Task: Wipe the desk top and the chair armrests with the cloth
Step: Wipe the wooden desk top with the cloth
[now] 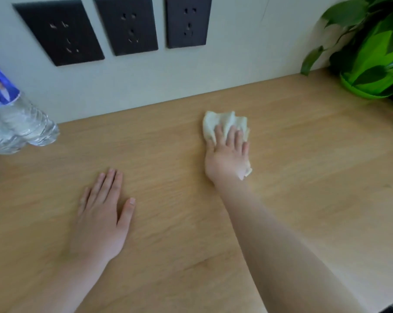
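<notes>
Right of centre, the right hand [227, 159] presses its flat grip on the cloth [222, 123], which bunches upward beyond it; the left hand [100, 213] lies flat, lower left.

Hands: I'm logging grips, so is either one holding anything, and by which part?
The right hand presses the cloth against the desk top, fingers straight over its middle, not gripping. The left hand rests flat on the desk top, holding nothing.

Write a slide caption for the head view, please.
Right hand presses a white cloth on the wooden desk; left hand rests flat nearby.
</notes>
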Motion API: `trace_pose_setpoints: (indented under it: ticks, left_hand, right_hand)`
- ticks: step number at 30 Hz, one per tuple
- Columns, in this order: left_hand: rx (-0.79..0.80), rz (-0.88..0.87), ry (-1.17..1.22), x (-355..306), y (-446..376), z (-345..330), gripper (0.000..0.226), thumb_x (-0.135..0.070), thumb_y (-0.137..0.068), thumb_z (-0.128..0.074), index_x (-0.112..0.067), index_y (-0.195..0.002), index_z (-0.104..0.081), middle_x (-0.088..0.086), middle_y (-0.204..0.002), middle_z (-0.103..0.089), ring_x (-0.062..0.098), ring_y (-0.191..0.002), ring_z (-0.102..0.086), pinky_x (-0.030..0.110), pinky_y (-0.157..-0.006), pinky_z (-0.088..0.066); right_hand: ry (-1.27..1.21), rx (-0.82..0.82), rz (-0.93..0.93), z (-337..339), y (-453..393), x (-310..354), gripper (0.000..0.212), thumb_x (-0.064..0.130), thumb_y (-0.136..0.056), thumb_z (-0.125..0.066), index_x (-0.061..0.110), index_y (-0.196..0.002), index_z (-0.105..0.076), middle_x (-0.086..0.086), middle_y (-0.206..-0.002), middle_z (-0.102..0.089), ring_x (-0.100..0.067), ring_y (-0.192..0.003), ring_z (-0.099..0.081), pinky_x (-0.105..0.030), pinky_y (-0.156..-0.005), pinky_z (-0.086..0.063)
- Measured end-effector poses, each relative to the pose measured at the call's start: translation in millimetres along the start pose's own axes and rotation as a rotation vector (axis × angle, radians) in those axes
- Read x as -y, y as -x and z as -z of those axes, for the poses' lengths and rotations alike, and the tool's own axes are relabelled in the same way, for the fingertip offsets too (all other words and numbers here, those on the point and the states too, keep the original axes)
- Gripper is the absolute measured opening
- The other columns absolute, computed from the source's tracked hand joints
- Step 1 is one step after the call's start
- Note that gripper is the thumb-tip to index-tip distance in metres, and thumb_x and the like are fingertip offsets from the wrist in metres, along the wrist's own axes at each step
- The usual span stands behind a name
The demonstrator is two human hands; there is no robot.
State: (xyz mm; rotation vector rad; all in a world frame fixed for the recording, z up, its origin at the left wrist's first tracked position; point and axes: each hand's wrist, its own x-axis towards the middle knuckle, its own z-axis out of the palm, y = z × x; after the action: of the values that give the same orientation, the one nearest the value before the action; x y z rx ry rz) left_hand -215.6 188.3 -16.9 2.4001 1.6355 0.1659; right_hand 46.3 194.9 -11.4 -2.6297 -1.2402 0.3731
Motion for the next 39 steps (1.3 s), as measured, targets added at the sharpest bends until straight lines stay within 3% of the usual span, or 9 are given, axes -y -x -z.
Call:
trace_pose_setpoints:
  ticks: [4, 7, 12, 17, 19, 26, 31, 35, 39]
  left_hand:
    - [-0.009, -0.005, 0.005, 0, 2, -1, 0.061, -0.051, -0.096, -0.014, -0.024, -0.150, -0.005, -0.012, -0.156, -0.001, 0.004, -0.144, 0.003, 0.036, -0.119, -0.004]
    - [0.019, 0.035, 0.045, -1, -1, -1, 0.062, -0.046, -0.094, -0.024, -0.024, -0.150, -0.008, -0.013, -0.155, 0.001, 0.004, -0.143, 0.005, 0.037, -0.119, -0.002]
    - [0.109, 0.065, 0.099, -52, -20, -9, 0.064, -0.040, -0.095, -0.031, -0.026, -0.150, -0.002, -0.017, -0.151, 0.014, 0.007, -0.144, 0.011, 0.036, -0.117, 0.004]
    - [0.164, -0.185, 0.114, -155, -33, -35, 0.062, -0.043, -0.096, -0.021, -0.026, -0.150, 0.004, -0.013, -0.154, 0.017, 0.005, -0.142, 0.016, 0.033, -0.117, 0.007]
    - [0.179, -0.249, 0.120, -196, -35, -48, 0.060, -0.041, -0.097, -0.021, -0.025, -0.150, 0.003, -0.012, -0.156, 0.015, 0.006, -0.143, 0.015, 0.033, -0.116, 0.007]
    - [0.128, -0.413, 0.051, -276, -43, -82, 0.058, -0.040, -0.096, -0.018, -0.023, -0.150, -0.009, -0.013, -0.156, 0.004, 0.005, -0.144, 0.006, 0.035, -0.115, 0.003]
    - [0.065, -0.409, -0.025, -280, -47, -89, 0.060, -0.045, -0.095, -0.008, -0.023, -0.150, -0.017, -0.009, -0.157, -0.010, 0.010, -0.145, -0.006, 0.040, -0.115, -0.005]
    - [0.073, -0.392, -0.026, -279, -47, -89, 0.063, -0.049, -0.092, -0.007, -0.024, -0.149, -0.018, -0.010, -0.157, -0.011, 0.010, -0.145, -0.007, 0.041, -0.117, -0.007]
    - [0.078, -0.377, -0.011, -283, -46, -80, 0.063, -0.045, -0.092, -0.012, -0.021, -0.148, -0.024, -0.009, -0.156, -0.015, 0.009, -0.144, -0.010, 0.040, -0.116, -0.008]
  right_hand:
    - [0.135, 0.066, 0.642, -13, 112, -12, 0.055, 0.043, -0.100, -0.022, 0.030, -0.153, -0.011, -0.003, -0.161, -0.006, -0.020, -0.148, 0.000, -0.039, -0.120, 0.000]
    - [0.204, 0.144, 0.814, 12, 150, -100, 0.055, 0.046, -0.099, -0.028, 0.029, -0.151, -0.025, 0.000, -0.158, -0.024, -0.018, -0.145, -0.020, -0.037, -0.114, -0.017]
    - [0.127, -0.028, 0.051, 75, 103, -242, 0.051, 0.049, -0.099, -0.013, 0.041, -0.148, -0.010, 0.003, -0.160, -0.015, -0.007, -0.146, 0.001, -0.036, -0.118, -0.010]
    - [0.039, -0.179, -0.578, 74, 38, -238, 0.056, 0.044, -0.101, -0.012, 0.027, -0.153, -0.003, -0.004, -0.162, 0.002, -0.017, -0.147, 0.009, -0.040, -0.119, 0.003]
    - [0.017, -0.190, -0.529, 61, 46, -228, 0.056, 0.045, -0.101, -0.012, 0.029, -0.153, 0.000, -0.003, -0.161, 0.006, -0.017, -0.147, 0.012, -0.038, -0.119, 0.004]
    - [0.155, 0.008, 0.294, 63, 169, -291, 0.053, 0.048, -0.102, -0.024, 0.034, -0.152, -0.014, 0.002, -0.160, -0.015, -0.014, -0.147, -0.005, -0.034, -0.117, -0.007]
    - [0.160, -0.146, -0.277, 115, 95, -399, 0.053, 0.047, -0.101, -0.014, 0.035, -0.152, -0.007, 0.001, -0.162, -0.005, -0.014, -0.147, 0.006, -0.038, -0.120, 0.000]
    - [0.005, -0.247, -0.783, 116, 9, -382, 0.055, 0.040, -0.101, -0.011, 0.025, -0.153, -0.002, -0.006, -0.162, 0.004, -0.022, -0.147, 0.010, -0.043, -0.119, 0.005]
    - [-0.033, -0.266, -0.466, 77, 1, -298, 0.056, 0.044, -0.101, -0.012, 0.026, -0.153, -0.002, -0.007, -0.161, 0.002, -0.022, -0.147, 0.009, -0.040, -0.119, 0.006]
